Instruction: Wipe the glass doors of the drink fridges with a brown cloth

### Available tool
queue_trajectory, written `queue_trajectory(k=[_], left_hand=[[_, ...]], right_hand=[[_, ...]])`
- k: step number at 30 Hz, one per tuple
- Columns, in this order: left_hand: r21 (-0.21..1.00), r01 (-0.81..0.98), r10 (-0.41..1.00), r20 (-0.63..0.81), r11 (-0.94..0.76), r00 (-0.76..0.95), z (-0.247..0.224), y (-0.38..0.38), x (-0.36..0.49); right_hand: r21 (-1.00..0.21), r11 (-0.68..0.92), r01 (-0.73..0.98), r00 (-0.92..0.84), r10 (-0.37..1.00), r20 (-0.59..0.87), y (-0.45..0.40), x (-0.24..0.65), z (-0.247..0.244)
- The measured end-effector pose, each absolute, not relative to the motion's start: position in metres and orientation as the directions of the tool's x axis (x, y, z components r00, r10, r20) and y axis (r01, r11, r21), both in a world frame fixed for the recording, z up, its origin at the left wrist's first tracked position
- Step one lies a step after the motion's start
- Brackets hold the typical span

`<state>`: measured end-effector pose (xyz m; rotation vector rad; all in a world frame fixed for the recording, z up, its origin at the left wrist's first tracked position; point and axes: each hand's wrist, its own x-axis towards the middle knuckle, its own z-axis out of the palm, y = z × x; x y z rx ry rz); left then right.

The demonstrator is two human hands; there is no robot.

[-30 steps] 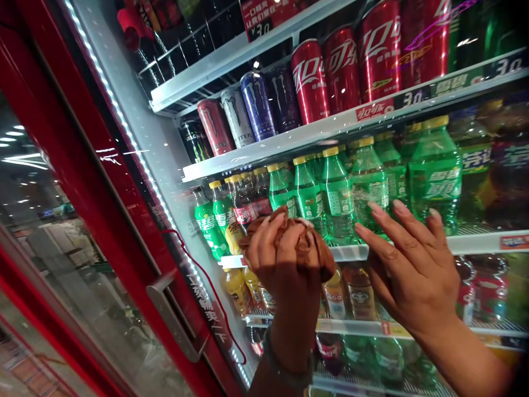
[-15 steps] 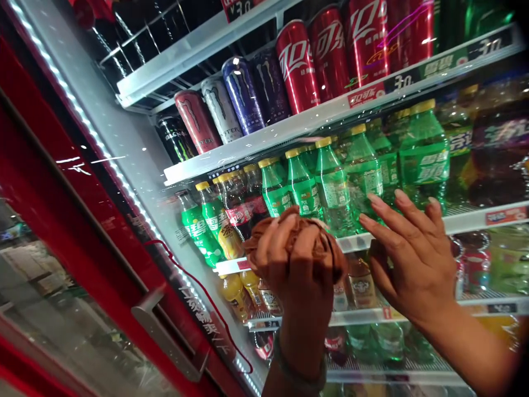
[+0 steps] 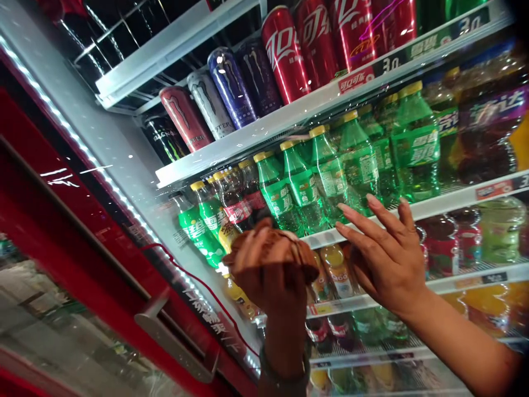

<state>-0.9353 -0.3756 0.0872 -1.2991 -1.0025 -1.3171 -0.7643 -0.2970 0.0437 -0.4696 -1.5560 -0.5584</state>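
My left hand (image 3: pixel 268 264) is wrapped round a bunched brown cloth (image 3: pixel 306 256) in front of the drinks fridge. The cloth covers part of a shelf edge; whether it touches the shelf I cannot tell. To the right, my right hand (image 3: pixel 388 253) has its fingers spread and holds nothing, close to the front edge of the bottle shelf (image 3: pixel 458 205). Behind both hands stand green bottles with yellow caps (image 3: pixel 303 182). Smaller cola bottles (image 3: pixel 237 207) and a green bottle (image 3: pixel 194 226) stand farther left.
Red cola cans (image 3: pixel 285 52) and energy drink cans (image 3: pixel 233 88) line the shelf above. Lower shelves hold juice bottles (image 3: pixel 336 270). At left are the red door frame (image 3: pixel 91 264) with a metal handle (image 3: pixel 177 336), a light strip (image 3: pixel 82 149) and a red cord (image 3: pixel 206 286).
My left hand has moved left and slightly down with the cloth. My right hand has shifted left, its fingers still spread. The view has tilted and shifted a little.
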Motion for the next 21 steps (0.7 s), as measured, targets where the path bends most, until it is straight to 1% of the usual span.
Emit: queue_trajectory(k=[2,3,4,6,7,9,12,16,17,18,19,21], left_hand=[[-0.04,0.99,-0.149,0.989,-0.135,0.02,0.104,-0.37,-0.933],[-0.051,0.989,-0.138,0.99,-0.139,0.032,0.108,-0.366,-0.928],[-0.087,0.984,-0.111,0.991,-0.157,0.07,0.108,-0.363,-0.92],[-0.187,0.954,-0.02,0.982,-0.233,0.187,0.095,-0.36,-0.906],[-0.211,0.938,0.012,0.975,-0.274,0.222,0.084,-0.36,-0.902],[-0.219,0.923,0.035,0.97,-0.318,0.242,0.061,-0.365,-0.903],[-0.186,0.944,0.018,0.98,-0.273,0.198,0.048,-0.376,-0.929],[-0.064,0.98,-0.114,0.993,-0.19,0.043,0.085,-0.38,-0.957],[-0.036,0.982,-0.122,0.992,-0.187,0.014,0.096,-0.378,-0.956],[-0.033,0.981,-0.115,0.993,-0.192,0.011,0.102,-0.375,-0.952],[-0.06,0.977,-0.091,0.995,-0.206,0.042,0.104,-0.372,-0.946],[-0.169,0.954,-0.014,0.985,-0.249,0.171,0.095,-0.368,-0.931]], right_hand=[[0.063,0.784,0.617,-0.056,-0.035,0.998,-0.296,-0.766,0.043],[0.066,0.778,0.625,-0.06,-0.036,0.998,-0.296,-0.766,0.043],[0.073,0.774,0.629,-0.064,-0.043,0.997,-0.296,-0.766,0.043],[0.097,0.77,0.63,-0.066,-0.072,0.995,-0.295,-0.766,0.042],[0.106,0.77,0.63,-0.067,-0.082,0.994,-0.294,-0.765,0.041],[0.109,0.764,0.636,-0.066,-0.086,0.994,-0.293,-0.765,0.04],[0.099,0.751,0.653,-0.062,-0.077,0.995,-0.291,-0.765,0.037],[0.078,0.75,0.656,-0.023,-0.083,0.996,-0.291,-0.768,0.035],[0.068,0.754,0.653,-0.024,-0.069,0.997,-0.292,-0.769,0.035],[0.054,0.761,0.646,-0.014,-0.059,0.998,-0.293,-0.771,0.036],[0.026,0.77,0.638,0.008,-0.041,0.999,-0.295,-0.774,0.037],[-0.039,0.791,0.611,0.081,-0.013,0.997,-0.302,-0.783,0.04]])
